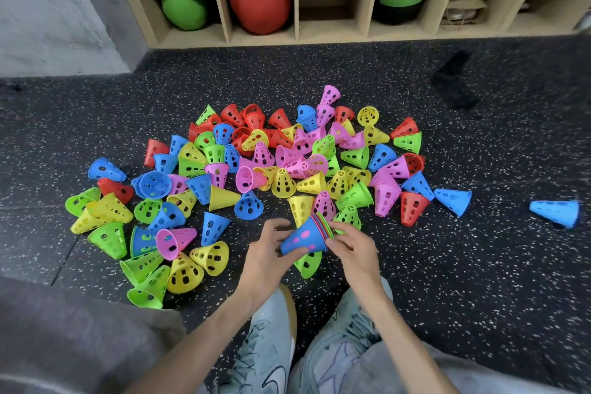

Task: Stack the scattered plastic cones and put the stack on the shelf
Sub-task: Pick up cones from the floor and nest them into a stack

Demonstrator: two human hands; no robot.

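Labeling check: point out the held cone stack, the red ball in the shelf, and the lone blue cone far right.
held cone stack (303, 238), head view, blue outer cone's side wall
red ball (259, 0), head view, middle of its front
lone blue cone (555, 212), head view, side wall

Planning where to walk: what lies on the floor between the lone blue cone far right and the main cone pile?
In the head view, only bare speckled floor separates the lone blue cone from the pile's nearest blue cone.
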